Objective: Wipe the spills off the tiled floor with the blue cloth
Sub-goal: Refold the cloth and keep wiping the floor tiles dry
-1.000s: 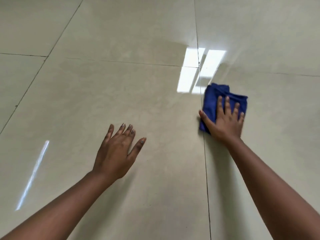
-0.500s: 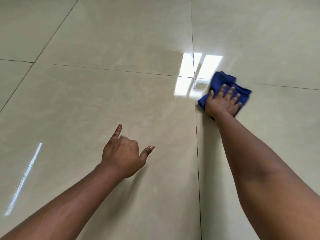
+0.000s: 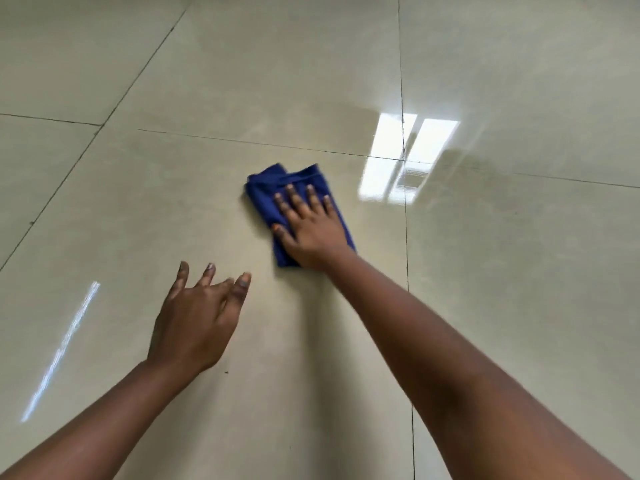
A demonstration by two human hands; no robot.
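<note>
Fingers (image 3: 294, 199) spread flat atop blue cloth (image 3: 263, 192), left hand (image 3: 194, 323) seemingly hovering, splayed

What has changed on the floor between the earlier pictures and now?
The right hand swept the blue cloth leftward, from the right of the grout line onto the tile to its left. The left hand opened its fingers again. The right palm stayed flat on the cloth; the left hand holds nothing.
</note>
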